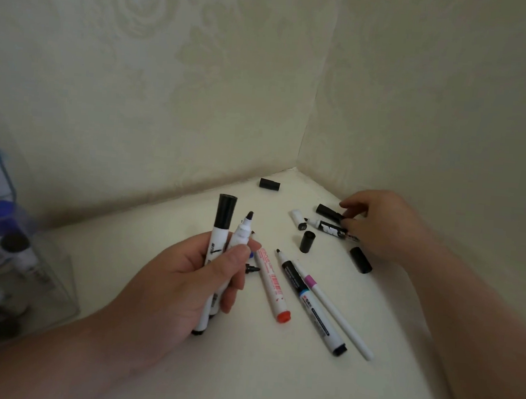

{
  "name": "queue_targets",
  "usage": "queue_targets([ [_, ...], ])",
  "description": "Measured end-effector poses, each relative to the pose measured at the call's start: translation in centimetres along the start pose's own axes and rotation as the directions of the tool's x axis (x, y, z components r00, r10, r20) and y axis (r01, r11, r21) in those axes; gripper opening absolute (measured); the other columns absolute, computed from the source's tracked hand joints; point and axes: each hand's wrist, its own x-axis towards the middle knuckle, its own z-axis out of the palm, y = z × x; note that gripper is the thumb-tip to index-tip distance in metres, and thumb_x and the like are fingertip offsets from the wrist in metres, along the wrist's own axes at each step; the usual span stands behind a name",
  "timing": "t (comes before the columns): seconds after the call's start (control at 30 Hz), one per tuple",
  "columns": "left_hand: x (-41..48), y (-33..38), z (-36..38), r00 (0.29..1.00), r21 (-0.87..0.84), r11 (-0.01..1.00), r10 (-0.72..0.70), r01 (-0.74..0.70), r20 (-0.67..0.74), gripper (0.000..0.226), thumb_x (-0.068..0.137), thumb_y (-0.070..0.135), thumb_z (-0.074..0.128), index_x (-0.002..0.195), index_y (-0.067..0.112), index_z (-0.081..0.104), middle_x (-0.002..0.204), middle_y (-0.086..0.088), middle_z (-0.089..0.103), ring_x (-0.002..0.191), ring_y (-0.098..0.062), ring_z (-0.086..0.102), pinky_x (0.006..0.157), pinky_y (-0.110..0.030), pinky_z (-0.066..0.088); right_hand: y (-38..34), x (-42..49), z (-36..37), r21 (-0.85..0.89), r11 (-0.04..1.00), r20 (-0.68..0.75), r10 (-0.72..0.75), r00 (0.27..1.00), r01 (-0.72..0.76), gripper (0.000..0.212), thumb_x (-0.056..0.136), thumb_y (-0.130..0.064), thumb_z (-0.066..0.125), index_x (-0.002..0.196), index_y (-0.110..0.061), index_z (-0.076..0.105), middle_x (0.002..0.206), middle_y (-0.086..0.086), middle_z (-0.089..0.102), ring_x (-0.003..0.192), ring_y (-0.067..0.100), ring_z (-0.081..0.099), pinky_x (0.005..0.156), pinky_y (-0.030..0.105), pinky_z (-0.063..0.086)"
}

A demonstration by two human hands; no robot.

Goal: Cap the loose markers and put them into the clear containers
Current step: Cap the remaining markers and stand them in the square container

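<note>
- The clear container [45, 270] stands at the far left edge of the bench [273, 373], with several markers already inside it (blurred).
- My left hand [192, 282] grips a bundle upright: a capped marker [222, 221] and, touching it, an uncapped marker [243, 229] with its tip bare.
- Just right of that hand lie a red-ended marker [272, 285], a black-banded marker [307, 300] and a purple-banded marker [337, 315], close together.
- Loose caps [307, 241] sit further right.
- My right hand [385, 224] curls its fingertips at the end of a black cap [330, 212]; I cannot tell whether it is gripped yet.
- To do this well, I would pinch the cap with its open end facing the bare tip, keep the left bundle steady, then press it on straight until it seats.
</note>
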Motion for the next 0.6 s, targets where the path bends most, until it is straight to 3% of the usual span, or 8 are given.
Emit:
queue_targets([
  [0.13, 0.1, -0.2, 0.0, 1.0, -0.06, 0.998, -0.025, 0.025, -0.003, 0.017, 0.091, 0.043, 0.067, 0.09, 0.029, 0.077, 0.08, -0.007, 0.067, 0.064, -0.019, 0.059, 0.062, -0.029, 0.05, -0.4, -0.3, -0.1, 0.029, 0.995, -0.172, -0.087, 0.981, 0.094, 0.031, 0.087, -0.013, 0.069, 0.116, -0.021, 0.071, 0.084, -0.022, 0.059, 0.071, -0.002, 0.05, 0.059, 0.002, 0.031],
  [0.23, 0.2, -0.3, -0.1, 0.999, -0.089, 0.995, -0.033, 0.032, -0.004, 0.022, 0.086, 0.038, 0.061, 0.09, 0.021, 0.075, 0.082, -0.011, 0.069, 0.066, -0.023, 0.062, 0.063, -0.033, 0.052, -1.7, -1.5, -1.0, 0.083, 0.978, -0.297, -0.157, 0.942, 0.189, 0.028, 0.085, -0.011, 0.067, 0.111, -0.023, 0.07, 0.085, -0.015, 0.058, 0.076, 0.005, 0.054, 0.064, 0.005, 0.034],
  [0.27, 0.2, -0.3, -0.2, 0.999, -0.095, 0.995, -0.035, 0.034, -0.002, 0.025, 0.085, 0.039, 0.061, 0.09, 0.019, 0.074, 0.082, -0.012, 0.069, 0.066, -0.024, 0.063, 0.062, -0.032, 0.052, -2.2, -1.9, -1.2, 0.191, 0.964, -0.313, -0.117, 0.943, 0.183, 0.027, 0.086, -0.008, 0.063, 0.108, -0.022, 0.069, 0.085, -0.01, 0.06, 0.076, 0.01, 0.057, 0.066, 0.009, 0.04],
  [0.3, 0.2, -0.3, -0.2, 0.999, -0.091, 0.995, -0.034, 0.034, 0.001, 0.027, 0.087, 0.041, 0.063, 0.089, 0.016, 0.073, 0.082, -0.013, 0.069, 0.066, -0.024, 0.063, 0.061, -0.032, 0.052, -2.9, -2.4, -1.4, 0.394, 0.904, -0.288, -0.05, 0.956, 0.166, 0.027, 0.088, -0.002, 0.057, 0.105, -0.019, 0.069, 0.081, -0.005, 0.06, 0.073, 0.015, 0.059, 0.067, 0.017, 0.046],
  [0.37, 0.3, -0.3, -0.2, 0.999, -0.076, 0.997, -0.031, 0.031, 0.005, 0.033, 0.09, 0.045, 0.067, 0.088, 0.013, 0.071, 0.082, -0.015, 0.069, 0.065, -0.024, 0.063, 0.061, -0.03, 0.052, -4.5, -3.9, -1.9, 0.837, 0.538, -0.12, 0.008, 0.993, 0.097, 0.033, 0.086, 0.01, 0.04, 0.101, -0.009, 0.063, 0.072, 0.004, 0.054, 0.058, 0.022, 0.05, 0.051, 0.034, 0.043],
  [0.43, 0.4, -0.3, -0.3, 0.999, -0.06, 0.998, -0.033, 0.033, 0.014, 0.034, 0.085, 0.045, 0.062, 0.088, 0.012, 0.07, 0.082, -0.018, 0.068, 0.065, -0.024, 0.062, 0.061, -0.03, 0.051, -5.7, -5.2, -2.4, 0.984, 0.16, 0.09, -0.095, 0.991, -0.074, 0.03, 0.082, 0.005, 0.037, 0.103, -0.007, 0.054, 0.069, 0.009, 0.045, 0.052, 0.019, 0.034, 0.042, 0.024, 0.026],
  [0.5, 0.4, -0.4, -0.5, 0.999, -0.029, 0.999, -0.034, 0.035, 0.03, 0.035, 0.085, 0.047, 0.06, 0.087, 0.013, 0.07, 0.082, -0.021, 0.068, 0.065, -0.024, 0.062, 0.062, -0.031, 0.05, -6.6, -6.4, -2.4, 0.975, 0.036, 0.223, -0.267, 0.938, -0.221, 0.016, 0.091, -0.016, 0.043, 0.105, -0.013, 0.048, 0.07, 0.008, 0.042, 0.049, 0.016, 0.029, 0.04, 0.018, 0.02],
  [0.6, 0.4, -0.2, -0.4, 0.999, -0.032, 0.999, -0.028, 0.03, 0.04, 0.034, 0.089, 0.047, 0.062, 0.088, 0.014, 0.071, 0.082, -0.021, 0.067, 0.064, -0.024, 0.061, 0.061, -0.029, 0.05, -7.5, -7.4, -1.7, 0.972, 0.045, 0.23, -0.413, 0.881, -0.232, 0.02, 0.1, -0.033, 0.042, 0.092, -0.015, 0.044, 0.067, 0.002, 0.039, 0.045, 0.01, 0.029, 0.037, 0.014, 0.023],
])
